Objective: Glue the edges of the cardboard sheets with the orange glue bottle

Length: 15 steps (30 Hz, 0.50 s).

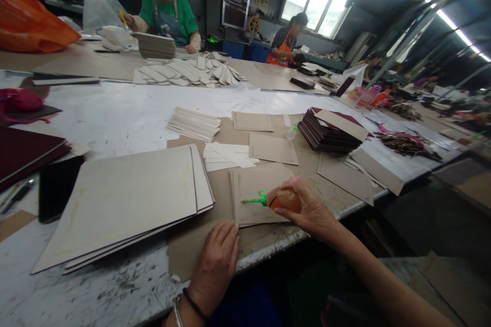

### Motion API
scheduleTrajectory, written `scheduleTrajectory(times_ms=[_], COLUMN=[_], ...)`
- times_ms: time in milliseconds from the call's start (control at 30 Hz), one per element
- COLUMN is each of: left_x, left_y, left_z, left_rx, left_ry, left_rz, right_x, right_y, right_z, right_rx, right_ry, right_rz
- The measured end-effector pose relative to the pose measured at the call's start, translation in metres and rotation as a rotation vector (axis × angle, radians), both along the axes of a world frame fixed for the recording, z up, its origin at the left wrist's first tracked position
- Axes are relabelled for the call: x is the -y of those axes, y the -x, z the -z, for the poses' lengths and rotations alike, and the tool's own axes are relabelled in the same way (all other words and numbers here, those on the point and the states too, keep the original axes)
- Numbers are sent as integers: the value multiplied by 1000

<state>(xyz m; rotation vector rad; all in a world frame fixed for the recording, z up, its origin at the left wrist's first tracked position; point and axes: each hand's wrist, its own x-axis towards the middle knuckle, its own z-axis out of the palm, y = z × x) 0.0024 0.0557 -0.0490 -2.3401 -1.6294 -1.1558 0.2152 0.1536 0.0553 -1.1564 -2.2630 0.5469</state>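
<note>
My right hand (pixel 312 209) is wrapped round an orange-brown glue bottle (pixel 284 199), tilted with its green nozzle pointing left. The nozzle tip is over a small stack of tan boards (pixel 253 214) close to the table's front edge. My left hand (pixel 220 248) lies palm down at that stack's lower left corner, fingers extended side by side and touching its edge. Left of it lies a pile of large pale boards (pixel 134 194) with faint yellow streaks along the borders. Just behind the small stack are white paper strips (pixel 228 156) and another tan board (pixel 273 148).
Dark red covers (pixel 330 133) are stacked at the right, with loose boards (pixel 345 176) in front. A black phone (pixel 57 189) lies at the left. Behind are thin white strips (pixel 194 123) and a heap of pale pieces (pixel 187 69). Two people work across the table.
</note>
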Motion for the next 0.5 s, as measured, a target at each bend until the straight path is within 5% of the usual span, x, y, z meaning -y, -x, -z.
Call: scheduleTrajectory(times_ms=[233, 367, 500], left_x=[1, -1, -2], left_y=[3, 5, 6], left_z=[5, 6, 4], left_rx=[-46, -107, -108], left_ry=[-36, -78, -104], left_rz=[41, 71, 63], right_x=[36, 51, 43], right_y=[-13, -41, -82], right_z=[4, 7, 10], right_rx=[-61, -182, -215], right_ry=[170, 385, 250], right_rz=[99, 380, 659])
